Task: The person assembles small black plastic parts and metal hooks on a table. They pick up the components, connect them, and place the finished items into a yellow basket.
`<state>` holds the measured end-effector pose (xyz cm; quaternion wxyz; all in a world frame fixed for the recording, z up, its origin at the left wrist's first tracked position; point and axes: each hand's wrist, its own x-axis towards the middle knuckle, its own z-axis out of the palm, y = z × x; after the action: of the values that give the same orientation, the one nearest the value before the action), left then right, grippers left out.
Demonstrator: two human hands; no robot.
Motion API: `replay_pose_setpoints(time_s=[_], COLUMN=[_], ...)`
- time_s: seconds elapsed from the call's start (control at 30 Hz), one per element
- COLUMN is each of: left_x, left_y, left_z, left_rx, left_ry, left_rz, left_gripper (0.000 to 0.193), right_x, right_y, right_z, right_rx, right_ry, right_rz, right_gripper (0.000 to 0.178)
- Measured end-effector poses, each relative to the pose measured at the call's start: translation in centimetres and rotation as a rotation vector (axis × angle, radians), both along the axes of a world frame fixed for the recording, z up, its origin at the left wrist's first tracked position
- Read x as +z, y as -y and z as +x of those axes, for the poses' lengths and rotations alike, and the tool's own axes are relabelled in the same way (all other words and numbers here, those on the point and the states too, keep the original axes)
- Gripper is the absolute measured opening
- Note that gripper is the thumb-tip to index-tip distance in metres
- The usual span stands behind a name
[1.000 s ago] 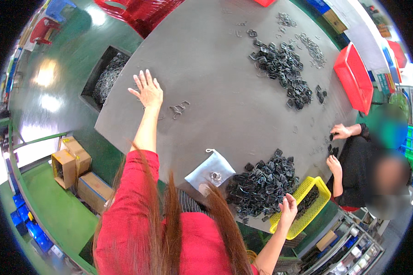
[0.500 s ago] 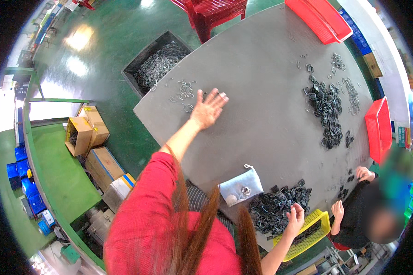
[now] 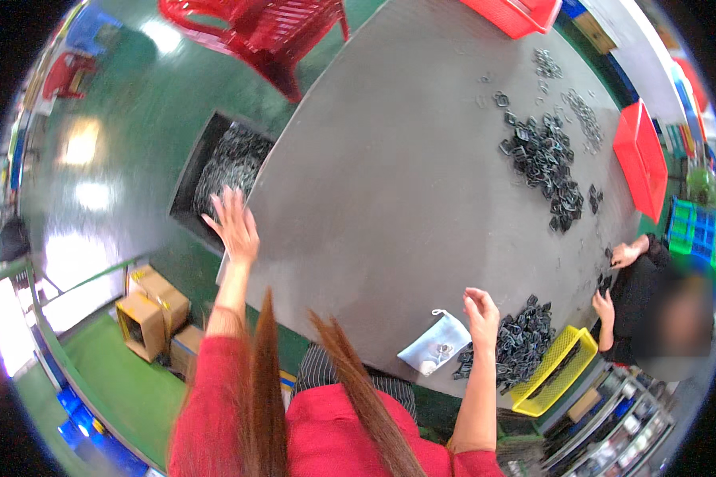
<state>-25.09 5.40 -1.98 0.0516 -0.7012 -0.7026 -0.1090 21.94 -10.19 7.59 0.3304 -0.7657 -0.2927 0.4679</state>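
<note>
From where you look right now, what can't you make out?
All in the head view:
- Palm of the left hand: hidden by its own back.
- Part of the bin: covered by that hand.
- Single pieces in the black pile: too small and overlapped to count.
- Top red basket: cut off by the upper edge.
- Co-worker's head: blurred.

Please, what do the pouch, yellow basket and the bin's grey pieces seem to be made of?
Pouch: probably matte fabric; looks soft, with a cord-like loop.
Yellow basket: likely plastic, fairly smooth; even colour, perforated walls.
Grey pieces: possibly metal, with some shine; thin, wire-like, but too small to be sure.
</note>
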Motion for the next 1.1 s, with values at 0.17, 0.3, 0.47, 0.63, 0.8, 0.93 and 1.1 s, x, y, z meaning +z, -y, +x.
replay_pose_setpoints(time_s=[0.17, 0.3, 0.47, 0.63, 0.8, 0.93, 1.1], left_x=[-1.4, 0.1, 1.6, -1.7, -2.3, -3.1, -3.6], left_y=[2.4, -7.9, -25.6, -42.8, -53.8, -56.3, -48.0], left_z=[-1.1, 1.6, 14.7, 25.9, 31.8, 34.2, 40.1], left_rx=[-0.016, 0.162, -0.310, -0.428, -0.293, -0.372, -0.949], left_ry=[-0.115, -0.040, 0.106, 0.073, 0.087, 0.234, 0.237], left_rz=[-0.136, 0.069, 0.179, 0.230, 0.037, -0.152, -0.160], left_gripper=[0.052, 0.051, 0.053, 0.057, 0.063, 0.064, 0.059], right_x=[-0.6, -6.4, -11.5, -10.5, -10.6, -10.9, -10.5], right_y=[-6.4, -9.7, -13.2, -13.6, -13.5, -13.6, -13.7], right_z=[-1.7, 1.2, 2.6, 2.8, 3.0, 3.1, 3.3], right_rx=[0.122, -0.025, -0.069, -0.043, -0.018, -0.004, -0.013], right_ry=[0.248, 0.911, 1.221, 1.203, 1.172, 1.160, 1.126], right_rz=[-0.017, 0.187, -0.133, -0.146, -0.153, -0.160, -0.155], right_gripper=[0.025, 0.040, 0.046, 0.045, 0.046, 0.046, 0.047])
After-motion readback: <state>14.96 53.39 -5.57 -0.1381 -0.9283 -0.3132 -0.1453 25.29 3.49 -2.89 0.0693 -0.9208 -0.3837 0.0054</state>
